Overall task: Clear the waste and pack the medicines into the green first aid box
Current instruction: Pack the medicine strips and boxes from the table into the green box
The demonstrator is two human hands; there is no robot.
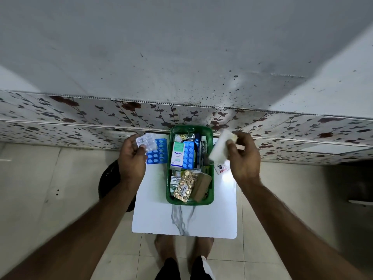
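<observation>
— A person stands over a small white table [201, 219] set against a floral wall, with the green box [189, 200] in the middle of it, already crowded with strips and cartons. Why both hands up at once?

— Sorting, by the look of it. The left hand [131, 156] pinches a clear blister [146, 143] between thumb and fingers, fingers curled narrow, held just above a blue strip [157, 151] lying on the table beside the box.

— And the right?

— The right hand [243, 158] is closed round a white pack [221, 147], tilted over the box's far right corner, likely on its way in. Whether it is medicine or waste, I cannot tell.

— Anything left out?

— A small card [221, 168] lies right of the box. A dark bag [110, 178] sits on the floor at the left, probably for waste.
</observation>
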